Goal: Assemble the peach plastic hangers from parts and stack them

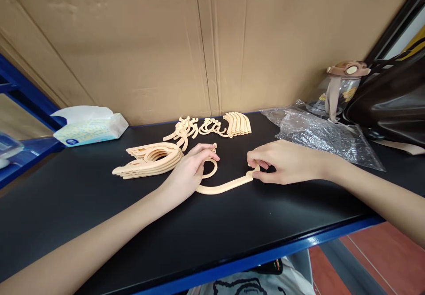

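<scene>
On the black table lies a cream plastic hanger part (226, 186), a long curved arm. My right hand (277, 162) pinches a small piece at its right end between thumb and fingers. My left hand (194, 164) is closed around the left side, partly covering a ring-shaped hook (212, 169) that shows beside its fingers. Left of that hand sits a stack of cream hangers (149, 160). Behind the hands are a pile of small hooks (184, 129), more hooks (209, 126) and a row of curved arm pieces (238, 123).
A tissue pack (91, 126) stands at the back left against the cardboard. Crumpled clear plastic (322, 131) lies at the right, with a bottle (345, 89) and a dark bag (392, 95) behind it. The blue table edge (308, 240) runs along the front.
</scene>
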A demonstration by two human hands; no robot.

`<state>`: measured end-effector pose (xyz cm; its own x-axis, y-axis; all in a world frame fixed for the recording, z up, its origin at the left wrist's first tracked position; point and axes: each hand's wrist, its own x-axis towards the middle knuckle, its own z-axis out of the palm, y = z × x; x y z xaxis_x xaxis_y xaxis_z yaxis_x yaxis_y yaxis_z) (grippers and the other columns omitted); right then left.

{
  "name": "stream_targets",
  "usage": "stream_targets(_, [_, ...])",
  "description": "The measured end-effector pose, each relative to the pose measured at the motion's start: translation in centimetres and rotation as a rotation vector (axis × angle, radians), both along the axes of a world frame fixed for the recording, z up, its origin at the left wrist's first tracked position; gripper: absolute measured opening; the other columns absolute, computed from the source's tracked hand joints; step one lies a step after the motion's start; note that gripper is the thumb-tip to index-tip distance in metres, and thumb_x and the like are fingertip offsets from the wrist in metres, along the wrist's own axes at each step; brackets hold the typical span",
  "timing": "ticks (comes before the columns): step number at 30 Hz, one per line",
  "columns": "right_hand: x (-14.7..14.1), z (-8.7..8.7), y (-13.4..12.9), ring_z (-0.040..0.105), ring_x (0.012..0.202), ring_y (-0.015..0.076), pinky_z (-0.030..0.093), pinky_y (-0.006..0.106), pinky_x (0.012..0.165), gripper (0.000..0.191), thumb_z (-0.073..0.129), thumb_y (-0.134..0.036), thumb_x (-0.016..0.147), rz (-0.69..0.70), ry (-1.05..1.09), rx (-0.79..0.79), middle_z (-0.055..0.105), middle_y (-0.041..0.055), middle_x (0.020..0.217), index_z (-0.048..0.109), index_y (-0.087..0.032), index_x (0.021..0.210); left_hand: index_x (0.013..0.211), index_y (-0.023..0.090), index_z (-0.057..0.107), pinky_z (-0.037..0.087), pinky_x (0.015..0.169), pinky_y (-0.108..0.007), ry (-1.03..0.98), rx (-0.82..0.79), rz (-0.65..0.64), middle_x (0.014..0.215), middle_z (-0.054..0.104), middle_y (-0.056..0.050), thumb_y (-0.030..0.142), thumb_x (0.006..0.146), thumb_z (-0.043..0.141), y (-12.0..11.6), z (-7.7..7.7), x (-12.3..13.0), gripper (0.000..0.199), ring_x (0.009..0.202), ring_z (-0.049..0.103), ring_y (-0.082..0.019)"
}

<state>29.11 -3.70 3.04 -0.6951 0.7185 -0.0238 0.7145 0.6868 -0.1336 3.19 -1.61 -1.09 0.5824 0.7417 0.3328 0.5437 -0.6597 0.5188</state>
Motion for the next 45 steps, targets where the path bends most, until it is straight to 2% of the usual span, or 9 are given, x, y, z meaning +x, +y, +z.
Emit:
stream_targets(6, [-0.4,-0.3,0.0,0.052,0.073,0.0136,0.034,0.026,0.064,0.035,0.048,-0.053,0.088,0.108,0.088,-0.035,0.058,0.0011,0.087,0.05,-0.019,0.081,0.097,0.021,0.059,0.042,0.102,-0.041,0.009,0.005,0.006,0.124,0.051,-0.005,0.005,0.084,0.028,0.0,0.0,0.0,0.037,0.122,0.048,-0.02])
stream_targets(14, [-0.3,-0.4,0.0,0.052,0.082,0.0157,0.038,0.029,0.07,0.039,0.053,-0.058,0.084,0.137,0.125,-0.025,0.055,0.0025,0.097,0.052,-0.019,0.082,0.098,0.022,0.059,0.04,0.104,-0.042,0.015,-0.02,0.01,0.127,0.049,-0.005,0.007,0.085,0.029,0.0,0.0,0.0,0.036,0.126,0.045,-0.02])
stream_targets(25, [-0.6,-0.7,-0.3,0.053,0.088,0.0161,0.04,0.029,0.077,0.033,0.062,-0.051,0.081,0.202,0.187,-0.04,0.056,0.0031,0.101,0.055,-0.019,0.085,0.101,0.02,0.058,0.039,0.106,-0.04,0.043,0.022,0.016,0.125,0.05,-0.005,0.005,0.085,0.028,0.0,0.1,0.2,0.037,0.124,0.046,-0.018])
stream_targets(37, [-1.1,-0.1,-0.8,0.051,0.088,0.0153,0.039,0.027,0.074,0.027,0.065,-0.04,0.079,0.229,0.216,-0.116,0.055,0.0011,0.1,0.048,-0.02,0.086,0.102,0.021,0.057,0.039,0.107,-0.042,0.045,0.013,0.015,0.127,0.049,-0.004,0.005,0.084,0.028,0.2,-0.1,0.2,0.037,0.125,0.045,-0.019])
stream_targets(45, [-1.2,0.0,-1.1,0.051,0.09,0.0146,0.038,0.027,0.075,0.024,0.067,-0.032,0.076,0.231,0.229,-0.177,0.055,0.0002,0.102,0.049,-0.02,0.085,0.122,0.02,0.048,0.039,0.106,-0.044,-0.001,-0.016,0.032,0.13,0.052,-0.007,0.007,0.085,0.031,0.5,-0.8,-0.2,0.043,0.123,0.048,-0.019])
